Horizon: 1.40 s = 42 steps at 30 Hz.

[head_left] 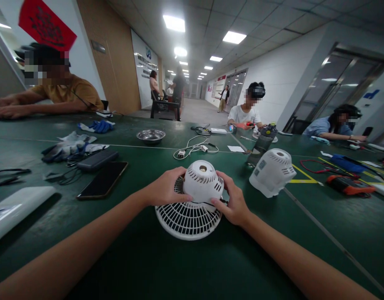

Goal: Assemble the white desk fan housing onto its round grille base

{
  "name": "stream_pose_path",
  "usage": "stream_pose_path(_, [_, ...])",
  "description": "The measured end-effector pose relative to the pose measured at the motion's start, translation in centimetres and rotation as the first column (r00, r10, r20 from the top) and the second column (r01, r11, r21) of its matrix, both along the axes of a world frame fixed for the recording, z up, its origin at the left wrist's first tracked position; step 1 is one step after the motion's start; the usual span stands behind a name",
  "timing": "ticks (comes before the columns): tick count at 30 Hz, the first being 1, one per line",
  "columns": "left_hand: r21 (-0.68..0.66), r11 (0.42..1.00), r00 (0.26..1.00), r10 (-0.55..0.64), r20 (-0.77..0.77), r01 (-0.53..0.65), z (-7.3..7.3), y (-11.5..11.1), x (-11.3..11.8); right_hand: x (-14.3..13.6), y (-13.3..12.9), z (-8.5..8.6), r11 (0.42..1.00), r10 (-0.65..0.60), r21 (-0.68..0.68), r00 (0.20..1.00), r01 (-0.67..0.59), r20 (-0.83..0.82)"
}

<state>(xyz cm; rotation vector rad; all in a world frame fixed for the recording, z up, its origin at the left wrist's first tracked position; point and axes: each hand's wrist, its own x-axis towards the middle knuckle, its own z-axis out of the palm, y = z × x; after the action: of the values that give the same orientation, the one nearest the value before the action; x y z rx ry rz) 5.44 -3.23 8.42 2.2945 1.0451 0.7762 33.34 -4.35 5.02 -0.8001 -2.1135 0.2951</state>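
Note:
A white fan lies on the green table with its round slatted grille (pixel 187 223) facing down. On top of the grille sits the vented motor housing (pixel 203 181), which has a round hole in its upper end. My left hand (pixel 167 187) grips the housing from the left, thumb along its lower front. From the right, my right hand (pixel 234 200) wraps the same housing, with its thumb near the lower edge. A short dark cable shows beside the right thumb. Further right stands a separate white plastic casing (pixel 271 173) with slots, touched by neither hand.
To the left lie a phone (pixel 103 180), a dark power bank (pixel 97 160) and work gloves (pixel 67 148). Ahead are a metal bowl (pixel 150 136) and a white cable (pixel 195 148). A bottle (pixel 262 143) and an orange multimeter (pixel 350 185) are rightward. Other people sit around the table.

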Motion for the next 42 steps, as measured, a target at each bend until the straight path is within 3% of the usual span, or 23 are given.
stream_pose_path(9, [-0.005, 1.0, 1.0, -0.017, 0.004, 0.017, -0.1, 0.0, 0.1, 0.0, -0.3, -0.3, 0.999, -0.028, 0.017, 0.999, 0.028, -0.032])
stream_pose_path(17, [0.013, 1.0, 0.999, 0.007, -0.045, -0.006, 0.0, 0.2, -0.1, -0.2, -0.4, 0.1, 0.996, -0.073, -0.049, 0.997, 0.073, 0.009])
stream_pose_path(24, [-0.022, 0.998, 0.996, -0.054, -0.076, 0.053, 0.6, 0.0, -0.3, -0.2, -0.8, 0.5, 0.999, -0.043, -0.009, 0.995, 0.044, 0.092])
stream_pose_path(35, [-0.031, 0.998, 0.996, -0.056, -0.066, 0.054, 0.6, -0.1, -0.2, -0.3, 0.0, 0.9, 0.993, 0.042, -0.112, 0.994, -0.031, 0.099])
stream_pose_path(42, [-0.009, 0.999, 0.995, -0.04, -0.089, 0.039, 0.0, 0.2, -0.7, -0.6, -0.2, 1.2, 0.989, 0.009, -0.146, 0.995, 0.006, 0.098])
